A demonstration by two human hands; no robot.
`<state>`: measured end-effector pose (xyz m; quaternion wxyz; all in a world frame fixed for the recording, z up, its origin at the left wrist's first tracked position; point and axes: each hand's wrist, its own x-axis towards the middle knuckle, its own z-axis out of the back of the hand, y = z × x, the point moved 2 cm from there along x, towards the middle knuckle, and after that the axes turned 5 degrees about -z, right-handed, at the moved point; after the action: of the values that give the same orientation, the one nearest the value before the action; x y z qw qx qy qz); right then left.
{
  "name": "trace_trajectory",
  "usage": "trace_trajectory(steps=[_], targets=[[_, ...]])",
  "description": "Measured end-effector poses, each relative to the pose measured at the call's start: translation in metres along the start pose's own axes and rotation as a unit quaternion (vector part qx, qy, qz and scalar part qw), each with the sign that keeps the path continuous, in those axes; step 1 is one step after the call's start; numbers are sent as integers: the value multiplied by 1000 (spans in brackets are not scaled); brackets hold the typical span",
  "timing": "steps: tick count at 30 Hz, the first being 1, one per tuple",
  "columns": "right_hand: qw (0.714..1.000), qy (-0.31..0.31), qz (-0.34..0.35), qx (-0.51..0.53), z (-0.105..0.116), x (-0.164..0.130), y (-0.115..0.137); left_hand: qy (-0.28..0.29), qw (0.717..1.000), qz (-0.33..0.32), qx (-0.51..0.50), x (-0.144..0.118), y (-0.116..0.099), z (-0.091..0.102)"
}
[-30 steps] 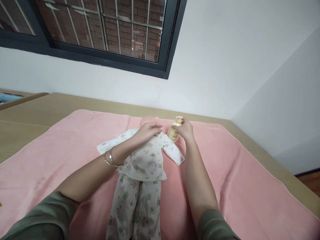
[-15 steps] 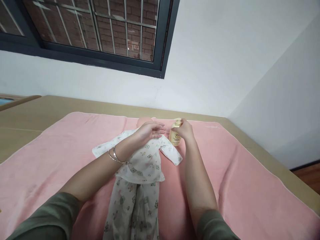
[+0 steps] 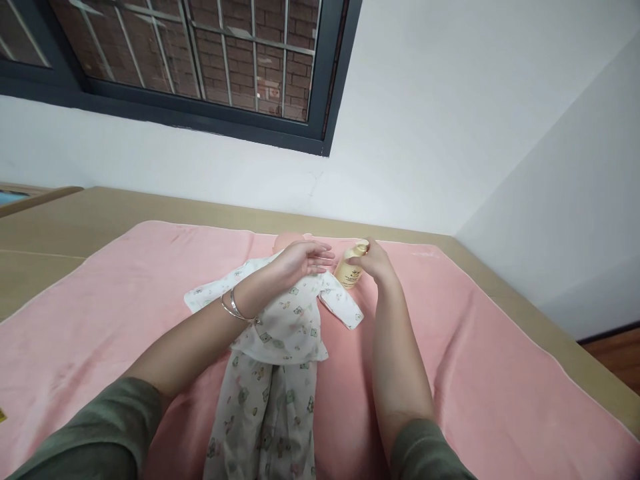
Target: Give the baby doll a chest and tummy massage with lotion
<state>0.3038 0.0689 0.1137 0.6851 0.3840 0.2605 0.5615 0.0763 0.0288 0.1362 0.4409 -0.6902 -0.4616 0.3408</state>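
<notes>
A small pale-yellow plastic pump bottle point(image 3: 351, 267) is gripped at its pump top by the right hand point(image 3: 377, 262), tilted toward eleven o'clock with its base on the pink fleece blanket point(image 3: 500, 373). At nine o'clock from it, just beside, the left hand point(image 3: 300, 259) is held open, palm up, fingers spread — grasping nothing — over the chest of a baby doll in white printed pyjamas point(image 3: 280, 347), which lies lengthwise from twelve to six. The bottle's contents cannot be seen.

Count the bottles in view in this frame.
1. A single yellow pump bottle stands on the pink blanket beside the doll, under the right hand, which rests on its top. The hand may hide part of it.
</notes>
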Motion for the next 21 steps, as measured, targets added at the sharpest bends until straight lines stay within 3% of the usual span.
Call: trace_trajectory(steps=[4,12,21], targets=[[999,-28,-9,-33,4,1,-2,-3,1000,-3,-10,-1,0,-1],[997,-71,-23,-6,8,4,-8,-9,1000,15,-22,-2,1,0],[999,-18,-33,-1,1,-1,3,-23,998,34,-42,0,-1,-7]])
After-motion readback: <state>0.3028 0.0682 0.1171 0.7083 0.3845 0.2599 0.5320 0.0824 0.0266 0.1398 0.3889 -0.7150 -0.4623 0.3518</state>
